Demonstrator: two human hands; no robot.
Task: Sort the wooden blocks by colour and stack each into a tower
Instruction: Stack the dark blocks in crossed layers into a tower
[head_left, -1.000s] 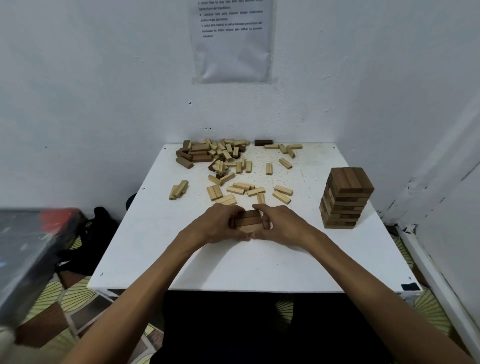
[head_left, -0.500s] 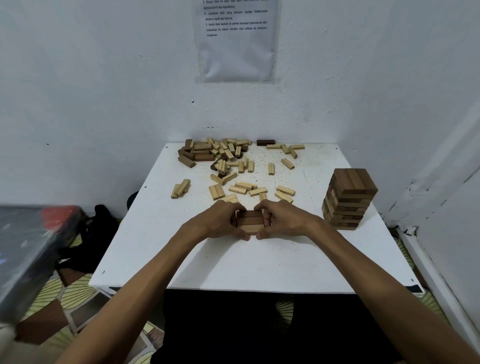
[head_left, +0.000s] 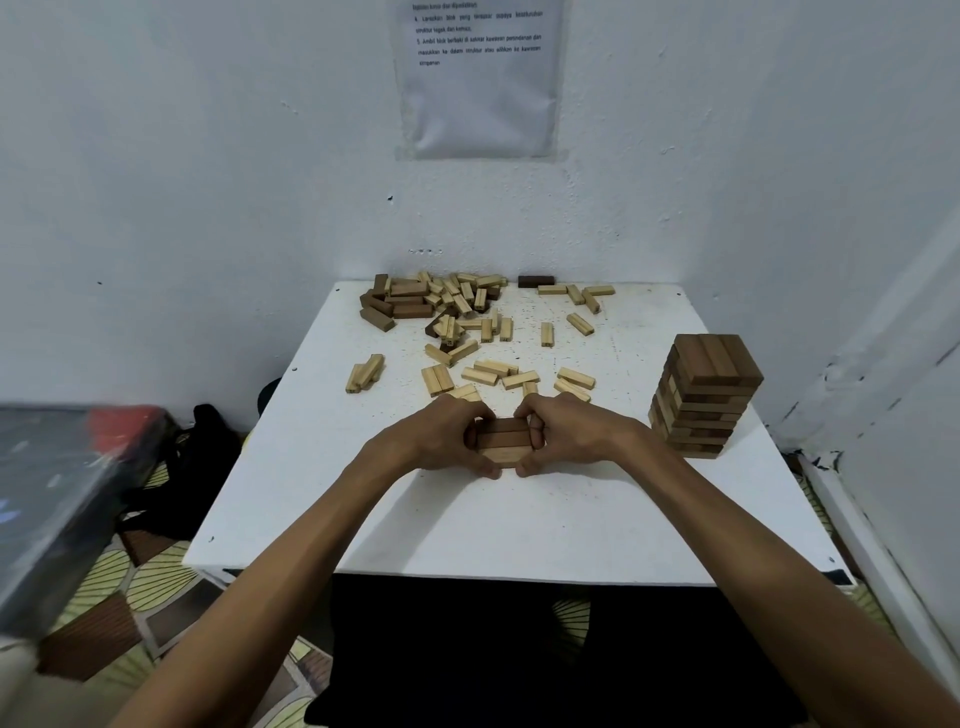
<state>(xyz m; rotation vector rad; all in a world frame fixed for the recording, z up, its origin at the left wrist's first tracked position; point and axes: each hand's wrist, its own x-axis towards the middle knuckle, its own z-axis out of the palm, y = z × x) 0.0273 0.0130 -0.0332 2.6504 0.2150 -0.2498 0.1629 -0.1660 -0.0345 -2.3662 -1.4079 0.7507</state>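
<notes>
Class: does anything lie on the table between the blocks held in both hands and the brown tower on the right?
Nothing visible does. Apart from the right hand gripping the held blocks, only bare table lies between them and the brown tower. The nearest loose light blocks lie farther back.

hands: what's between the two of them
Head view: a small bundle of blocks, brown ones with a paler one nearest the camera, gripped at its ends by the left hand and the right hand.

Dark brown tower (head_left: 704, 395), white table (head_left: 519, 519)
</notes>
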